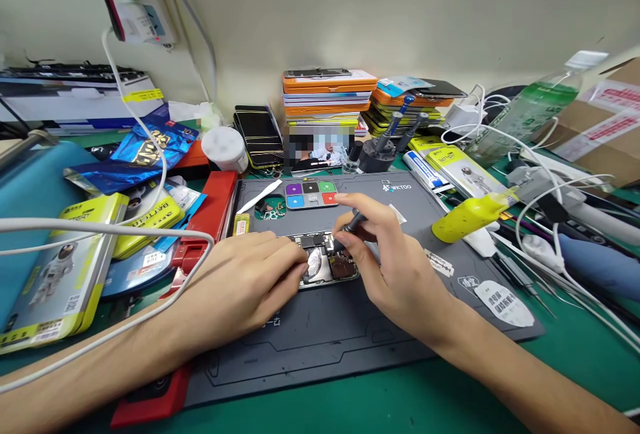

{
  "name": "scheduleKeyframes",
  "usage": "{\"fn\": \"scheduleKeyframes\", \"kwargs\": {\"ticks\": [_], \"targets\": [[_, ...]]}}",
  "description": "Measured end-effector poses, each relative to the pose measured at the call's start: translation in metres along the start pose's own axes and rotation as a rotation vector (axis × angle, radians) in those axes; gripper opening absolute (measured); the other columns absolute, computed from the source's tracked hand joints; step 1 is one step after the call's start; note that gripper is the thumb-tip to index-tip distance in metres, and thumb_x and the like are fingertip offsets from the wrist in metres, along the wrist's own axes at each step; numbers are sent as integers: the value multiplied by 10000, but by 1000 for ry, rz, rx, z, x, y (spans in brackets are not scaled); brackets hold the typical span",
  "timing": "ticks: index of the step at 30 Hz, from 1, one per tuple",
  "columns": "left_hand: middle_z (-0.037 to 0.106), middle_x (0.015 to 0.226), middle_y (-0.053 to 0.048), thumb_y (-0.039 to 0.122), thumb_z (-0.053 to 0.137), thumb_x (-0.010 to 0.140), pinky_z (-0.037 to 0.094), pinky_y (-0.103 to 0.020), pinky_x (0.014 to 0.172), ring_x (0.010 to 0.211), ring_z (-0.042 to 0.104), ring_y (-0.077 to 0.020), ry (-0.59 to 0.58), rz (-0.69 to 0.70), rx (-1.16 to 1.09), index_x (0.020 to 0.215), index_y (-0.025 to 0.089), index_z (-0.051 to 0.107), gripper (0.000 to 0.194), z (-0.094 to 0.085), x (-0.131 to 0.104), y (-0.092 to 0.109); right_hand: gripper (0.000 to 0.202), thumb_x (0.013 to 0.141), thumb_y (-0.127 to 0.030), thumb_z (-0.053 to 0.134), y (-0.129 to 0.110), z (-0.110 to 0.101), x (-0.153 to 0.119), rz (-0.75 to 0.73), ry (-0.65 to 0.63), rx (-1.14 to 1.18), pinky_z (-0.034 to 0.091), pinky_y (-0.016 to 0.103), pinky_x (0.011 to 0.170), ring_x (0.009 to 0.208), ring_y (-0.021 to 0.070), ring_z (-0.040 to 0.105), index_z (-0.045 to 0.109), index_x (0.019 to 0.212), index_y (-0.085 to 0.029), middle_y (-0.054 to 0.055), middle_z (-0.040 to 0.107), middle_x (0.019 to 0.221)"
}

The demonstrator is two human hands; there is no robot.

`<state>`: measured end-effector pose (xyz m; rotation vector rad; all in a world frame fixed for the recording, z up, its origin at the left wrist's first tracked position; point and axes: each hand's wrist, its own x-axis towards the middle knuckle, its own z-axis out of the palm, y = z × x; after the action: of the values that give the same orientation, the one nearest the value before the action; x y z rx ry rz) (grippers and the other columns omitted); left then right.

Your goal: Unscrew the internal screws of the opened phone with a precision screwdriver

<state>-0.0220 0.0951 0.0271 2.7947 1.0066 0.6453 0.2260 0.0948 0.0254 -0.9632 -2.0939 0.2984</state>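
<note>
An opened smartphone (325, 267) lies on the dark grey work mat (330, 347), its inner parts bare: a silvery round patch, black blocks and a brown piece at the right. My left hand (255, 277) is closed over the phone's left end, fingers together, hiding that end. Between thumb and fingers of my right hand (395, 267) is a small dark screwdriver (357, 222), held above the phone's right part. Its tip is hidden behind the fingers. Just beyond the phone sits a tray with coloured squares (311, 195), with a white pry stick (260, 196) to its left.
Red clamp-like holder (215, 201) borders the mat's left. Yellow bottle (467, 217), razor blade (439, 262) and tweezers (523, 277) lie right. A screwdriver stand (377, 154) and stacked boxes (327, 97) stand behind. A white cable (200, 277) crosses over my left forearm.
</note>
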Motion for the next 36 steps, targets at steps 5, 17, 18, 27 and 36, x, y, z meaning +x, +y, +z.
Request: {"fn": "scheduleKeyframes", "kwargs": {"ticks": [5,17,18,27,36], "targets": [[687,817,-7,241,473,1121,425,-348,666,709,623,-210,13,-3,2,991,202,650,223,0,0,1,440,1114,-142,528,0,-1,1,6,-6,-5,647,338,839,851,166,744,439,1534,-240,47,734,1139],[668,805,-7,232,486,1113,414,-349,658,704,611,-208,20,-6,3,982,200,644,207,0,0,0,593,999,-36,504,-3,-7,5,-99,-82,34,594,459,1143,1391,251,661,438,1551,-242,95,665,1508],[670,807,-7,231,486,1113,415,-349,660,706,611,-208,20,-4,3,985,200,644,206,0,0,1,581,1013,-49,523,-2,-7,5,-112,-78,22,577,473,1175,1427,257,639,436,1554,-243,96,657,1530],[669,800,-7,233,478,1116,413,-346,660,696,605,-205,27,7,14,972,203,640,219,-1,0,0,586,1053,-96,531,-2,-10,6,-122,-53,-33,595,483,1146,1410,269,643,426,1607,-256,97,660,1542],[658,785,-4,232,471,1117,411,-347,651,680,594,-207,23,4,19,953,204,635,234,0,2,1,604,1040,-75,524,-1,-8,6,-82,-60,-16,648,431,1003,1260,250,716,421,1601,-275,90,710,1400]]}}
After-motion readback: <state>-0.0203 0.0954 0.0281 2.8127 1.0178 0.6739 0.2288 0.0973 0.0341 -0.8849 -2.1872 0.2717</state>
